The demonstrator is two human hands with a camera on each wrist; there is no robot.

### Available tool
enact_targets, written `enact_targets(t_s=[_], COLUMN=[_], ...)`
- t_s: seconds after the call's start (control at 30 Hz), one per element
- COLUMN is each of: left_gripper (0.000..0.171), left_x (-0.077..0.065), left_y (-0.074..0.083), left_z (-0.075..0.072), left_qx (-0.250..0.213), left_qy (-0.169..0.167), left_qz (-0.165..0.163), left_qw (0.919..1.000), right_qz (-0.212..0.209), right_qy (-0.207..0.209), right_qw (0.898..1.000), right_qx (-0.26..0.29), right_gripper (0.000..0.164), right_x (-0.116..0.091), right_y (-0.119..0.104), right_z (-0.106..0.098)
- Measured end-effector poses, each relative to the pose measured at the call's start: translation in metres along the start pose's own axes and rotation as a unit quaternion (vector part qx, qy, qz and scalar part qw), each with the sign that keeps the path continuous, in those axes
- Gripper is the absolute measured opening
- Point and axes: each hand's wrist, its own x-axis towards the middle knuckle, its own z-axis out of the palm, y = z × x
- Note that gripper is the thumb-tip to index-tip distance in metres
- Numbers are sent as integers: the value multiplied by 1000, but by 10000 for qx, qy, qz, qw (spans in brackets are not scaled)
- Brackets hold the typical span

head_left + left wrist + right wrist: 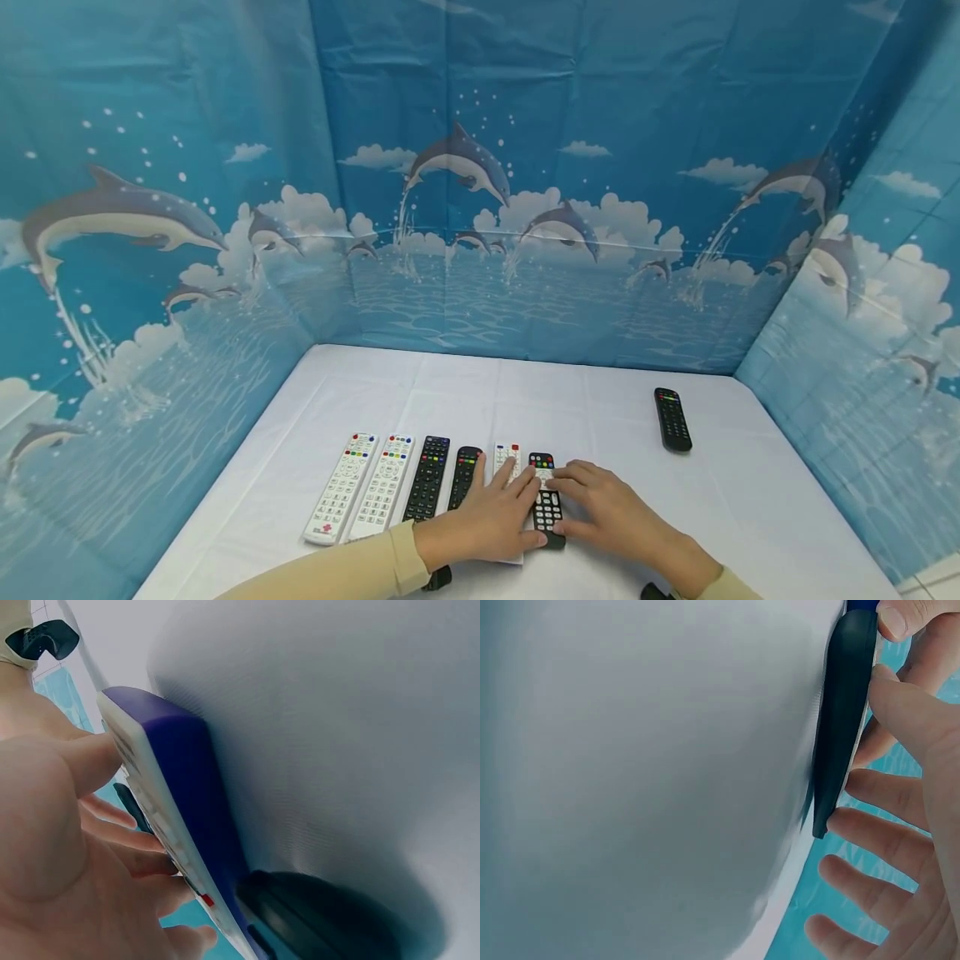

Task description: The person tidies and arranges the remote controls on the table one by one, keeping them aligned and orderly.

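A white remote control [507,454] with a blue back [187,761] lies under my left hand [491,521], whose fingers stretch forward across its buttons. Those fingertips reach the face of the neighbouring black remote control with pale buttons [547,510]. My right hand [611,512] is at that black remote's right side. Its fingertips touch the upper part and its thumb meets the lower edge; in the right wrist view its fingers [885,840] are spread loosely along the dark casing [844,720]. My left hand hides much of the white remote.
Left of my hands, two white remotes [341,492] [384,483] and two black remotes [426,479] [464,477] lie in a row. Another black remote [672,419] lies apart at the right. A white cloth [570,400] covers the table, with a dolphin-print curtain [480,308] around it.
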Motion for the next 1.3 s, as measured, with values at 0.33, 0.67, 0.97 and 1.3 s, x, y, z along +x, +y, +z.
enact_targets(t_s=[0.33, 0.67, 0.97, 1.3], left_gripper=[79, 80, 77, 76], left_x=[2, 1, 2, 4], left_y=[-6, -5, -5, -4], left_z=[5, -1, 2, 0], left_qx=[-152, -113, -420, -547], left_qy=[-20, -53, 201, 336], left_qz=[76, -20, 44, 33], left_qw=[9999, 9999, 9989, 9979], right_qz=[81, 43, 639, 1093], right_qy=[-124, 122, 353, 934], right_qw=[9999, 9998, 9973, 9878], right_qx=[58, -136, -112, -596], right_gripper=[59, 57, 49, 43], right_x=[2, 3, -3, -19], right_y=[-1, -1, 12, 77], right_z=[-2, 2, -9, -27])
